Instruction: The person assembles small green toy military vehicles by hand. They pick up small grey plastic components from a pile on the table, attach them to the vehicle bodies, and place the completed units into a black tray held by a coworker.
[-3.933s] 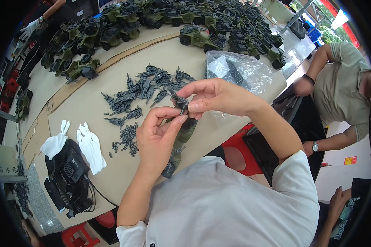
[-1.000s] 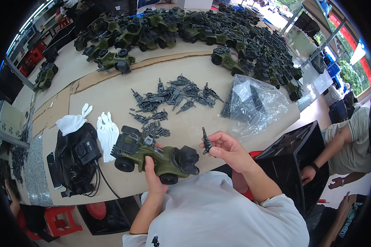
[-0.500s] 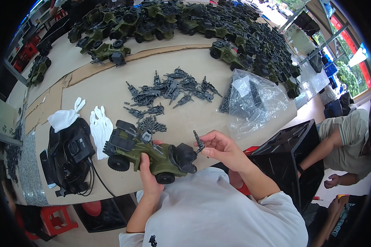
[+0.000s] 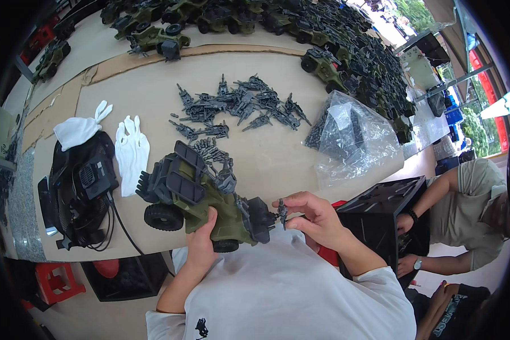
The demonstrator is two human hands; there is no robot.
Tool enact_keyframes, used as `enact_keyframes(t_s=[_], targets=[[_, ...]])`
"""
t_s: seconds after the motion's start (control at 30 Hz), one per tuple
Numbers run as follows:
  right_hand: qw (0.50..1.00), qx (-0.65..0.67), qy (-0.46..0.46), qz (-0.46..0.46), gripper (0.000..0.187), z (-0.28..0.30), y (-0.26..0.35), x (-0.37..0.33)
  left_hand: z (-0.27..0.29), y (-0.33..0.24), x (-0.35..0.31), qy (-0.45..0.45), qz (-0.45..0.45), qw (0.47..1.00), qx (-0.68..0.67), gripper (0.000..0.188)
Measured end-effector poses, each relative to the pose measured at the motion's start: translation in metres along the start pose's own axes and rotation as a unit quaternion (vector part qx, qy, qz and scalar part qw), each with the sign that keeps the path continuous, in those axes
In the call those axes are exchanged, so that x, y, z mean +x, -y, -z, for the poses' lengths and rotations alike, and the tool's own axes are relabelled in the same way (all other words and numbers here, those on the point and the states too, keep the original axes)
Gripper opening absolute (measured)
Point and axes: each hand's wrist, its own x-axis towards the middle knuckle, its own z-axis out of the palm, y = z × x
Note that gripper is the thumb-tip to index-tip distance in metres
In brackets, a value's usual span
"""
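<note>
At lower centre, the left hand (image 4: 203, 243) gripped an olive-green and black toy vehicle (image 4: 224, 217) while the right hand (image 4: 318, 220) pinched a small dark-grey gun-shaped part (image 4: 282, 211).

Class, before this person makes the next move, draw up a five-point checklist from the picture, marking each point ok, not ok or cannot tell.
1. Olive-green and black plastic toy vehicle held: ok, in the left hand's grip.
2. Small dark-grey gun-shaped plastic part held: ok, pinched in the right hand's grip.
3. Part touching the vehicle: cannot tell; it is very close to the black right-hand end.
4. Transparent plastic bag clear of both hands: ok, it lies apart from them on the beige table.
5. Both hands gloved: not ok; they are bare, and white fabric gloves lie to the left.
</note>
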Motion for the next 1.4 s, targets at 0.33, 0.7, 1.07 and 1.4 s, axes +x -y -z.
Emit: enact_keyframes(t_s=[0.33, 0.7, 1.07, 1.4], targets=[[0.972, -0.225, -0.014, 0.059, 0.028, -0.01, 0.002, -0.018, 0.017, 0.004, -0.029, 0.094, -0.039, 0.953, 0.286, 0.032], [0.929, -0.283, -0.096, 0.216, 0.039, -0.017, -0.03, -0.012, 0.007, 0.006, -0.023, 0.119, 0.009, 0.976, 0.181, 0.027], [0.943, -0.236, -0.087, 0.216, 0.029, -0.023, -0.035, -0.019, 0.013, 0.005, -0.02, 0.188, -0.126, 0.929, 0.292, 0.029], [0.952, -0.229, -0.076, 0.19, 0.042, -0.025, -0.031, -0.013, 0.007, -0.004, -0.016, 0.164, -0.022, 0.971, 0.175, 0.028]])
